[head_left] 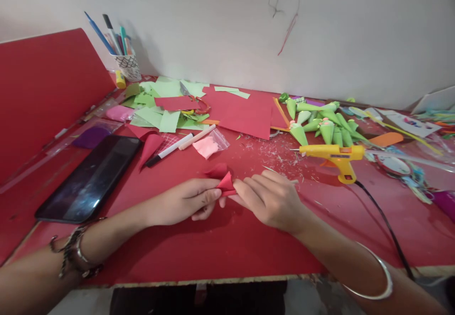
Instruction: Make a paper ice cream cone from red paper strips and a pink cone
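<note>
A small folded piece of red paper [225,182] is held between both hands above the red table, near its front edge. My left hand [194,199] pinches its left side between thumb and fingers. My right hand [268,194] grips the right side, its fingers curled over the paper. Part of the paper is hidden behind the fingers. Just behind the hands lie a pink clay-like lump [206,148] in a clear bag and two pens, one a white marker with a black cap [174,149]. A red paper cone [150,147] lies left of them.
A black phone [90,177] lies at the left. A yellow glue gun [336,156] with a black cord is at the right, before several green paper cones [320,118]. Green paper pieces [170,87], scissors [201,104] and a pen cup [128,66] stand or lie towards the wall.
</note>
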A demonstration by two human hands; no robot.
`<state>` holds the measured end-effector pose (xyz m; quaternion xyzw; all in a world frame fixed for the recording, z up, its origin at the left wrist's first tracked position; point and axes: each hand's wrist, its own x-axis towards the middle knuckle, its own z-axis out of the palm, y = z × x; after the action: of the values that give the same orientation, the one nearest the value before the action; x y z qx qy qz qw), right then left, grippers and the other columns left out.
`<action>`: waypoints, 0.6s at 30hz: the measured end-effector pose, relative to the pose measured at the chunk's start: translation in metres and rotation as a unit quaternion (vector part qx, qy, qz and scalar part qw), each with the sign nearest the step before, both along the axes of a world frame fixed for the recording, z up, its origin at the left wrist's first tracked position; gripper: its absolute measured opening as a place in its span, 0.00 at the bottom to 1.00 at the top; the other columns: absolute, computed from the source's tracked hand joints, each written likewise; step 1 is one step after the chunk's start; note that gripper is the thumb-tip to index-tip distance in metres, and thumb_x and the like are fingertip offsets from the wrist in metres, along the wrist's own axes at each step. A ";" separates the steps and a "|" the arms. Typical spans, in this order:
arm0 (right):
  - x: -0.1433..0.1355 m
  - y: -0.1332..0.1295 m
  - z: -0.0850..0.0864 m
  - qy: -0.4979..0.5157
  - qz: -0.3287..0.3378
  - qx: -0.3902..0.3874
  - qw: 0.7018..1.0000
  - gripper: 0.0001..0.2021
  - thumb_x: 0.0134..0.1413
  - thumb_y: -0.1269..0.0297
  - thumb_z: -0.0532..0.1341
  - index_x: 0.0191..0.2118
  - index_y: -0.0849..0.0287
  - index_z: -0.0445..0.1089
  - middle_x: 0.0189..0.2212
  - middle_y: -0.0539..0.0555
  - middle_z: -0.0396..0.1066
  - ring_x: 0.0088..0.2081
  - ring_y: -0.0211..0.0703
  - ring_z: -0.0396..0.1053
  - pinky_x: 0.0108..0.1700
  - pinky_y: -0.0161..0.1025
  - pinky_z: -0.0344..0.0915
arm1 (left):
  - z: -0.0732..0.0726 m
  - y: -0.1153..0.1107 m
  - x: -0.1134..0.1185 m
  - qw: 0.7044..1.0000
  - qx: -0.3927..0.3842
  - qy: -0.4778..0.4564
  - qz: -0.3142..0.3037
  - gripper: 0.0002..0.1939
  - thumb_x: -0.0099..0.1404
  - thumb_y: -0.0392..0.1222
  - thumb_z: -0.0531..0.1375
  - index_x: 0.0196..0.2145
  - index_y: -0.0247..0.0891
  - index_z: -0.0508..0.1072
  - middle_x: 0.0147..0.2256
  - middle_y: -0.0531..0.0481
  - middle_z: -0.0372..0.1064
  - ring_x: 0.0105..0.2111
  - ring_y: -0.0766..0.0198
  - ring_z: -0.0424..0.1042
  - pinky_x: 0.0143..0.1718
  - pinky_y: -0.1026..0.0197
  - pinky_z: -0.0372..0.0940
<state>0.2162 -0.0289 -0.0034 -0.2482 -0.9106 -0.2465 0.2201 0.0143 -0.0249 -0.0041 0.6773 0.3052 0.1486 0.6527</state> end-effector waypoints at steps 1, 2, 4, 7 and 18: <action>0.000 0.000 0.001 -0.002 0.003 0.017 1.000 0.05 0.56 0.68 0.53 0.32 0.63 0.64 0.18 0.47 0.64 0.20 0.33 0.56 0.25 0.36 0.47 | 0.000 0.000 0.000 1.000 -0.017 -0.011 -0.003 0.12 0.66 0.42 0.43 0.32 0.34 0.61 0.16 0.60 0.52 0.16 0.75 0.51 0.19 0.71 0.50; 0.001 -0.001 0.001 -0.004 0.006 0.029 1.000 0.05 0.56 0.68 0.53 0.32 0.62 0.64 0.17 0.46 0.63 0.20 0.32 0.56 0.25 0.36 0.46 | 0.000 0.000 -0.001 0.999 -0.031 -0.021 -0.007 0.13 0.66 0.43 0.43 0.32 0.34 0.61 0.16 0.60 0.51 0.15 0.75 0.50 0.18 0.71 0.50; 0.000 -0.001 0.002 -0.012 0.012 0.042 0.999 0.04 0.55 0.70 0.53 0.31 0.60 0.63 0.16 0.45 0.61 0.19 0.32 0.53 0.25 0.36 0.45 | -0.001 0.001 -0.001 0.998 -0.052 -0.031 -0.010 0.13 0.67 0.43 0.42 0.32 0.34 0.61 0.15 0.61 0.51 0.15 0.75 0.50 0.18 0.71 0.49; -0.001 -0.001 0.002 -0.024 0.012 0.039 0.999 0.05 0.55 0.68 0.53 0.30 0.59 0.63 0.14 0.44 0.56 0.18 0.32 0.50 0.24 0.36 0.43 | -0.001 0.001 -0.002 0.997 -0.068 -0.034 -0.006 0.13 0.66 0.43 0.43 0.31 0.34 0.61 0.15 0.61 0.51 0.14 0.76 0.49 0.17 0.72 0.48; -0.001 0.002 -0.003 -0.013 0.022 -0.101 0.995 0.12 0.56 0.72 0.49 0.24 0.59 0.63 0.14 0.45 0.57 0.20 0.33 0.52 0.25 0.36 0.43 | -0.005 -0.002 -0.002 0.964 0.250 0.088 -0.036 0.15 0.66 0.38 0.42 0.24 0.35 0.58 0.18 0.56 0.60 0.19 0.72 0.59 0.26 0.68 0.55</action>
<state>0.2155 -0.0274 -0.0060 -0.2463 -0.9388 -0.1515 0.1874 0.0121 -0.0264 -0.0089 0.8396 0.2901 0.1363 0.4386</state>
